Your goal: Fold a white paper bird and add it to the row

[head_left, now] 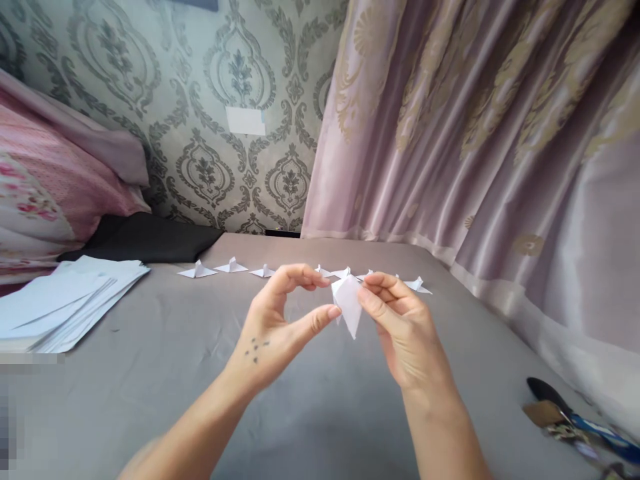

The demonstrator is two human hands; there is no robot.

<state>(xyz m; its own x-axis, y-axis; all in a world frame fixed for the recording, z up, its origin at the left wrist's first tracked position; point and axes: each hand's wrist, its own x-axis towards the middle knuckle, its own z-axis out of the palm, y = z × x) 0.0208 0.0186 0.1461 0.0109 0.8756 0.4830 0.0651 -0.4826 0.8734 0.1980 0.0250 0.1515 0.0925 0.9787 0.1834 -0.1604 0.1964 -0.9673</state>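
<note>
A small folded white paper piece, kite-shaped with its point hanging down, is held up in front of me. My right hand pinches its right edge between thumb and fingers. On the other side, my left hand curves round in a C shape, its thumb tip at the paper's lower left edge and its fingertips by the upper left corner. Behind the hands, several small folded paper figures stand in a row on the grey cloth-covered surface; my fingers and the held paper partly hide some of them.
A stack of white paper sheets lies at the left, by a folded black cloth and pink floral fabric. At the lower right are a blue-handled tool and small items. A curtain hangs along the right side.
</note>
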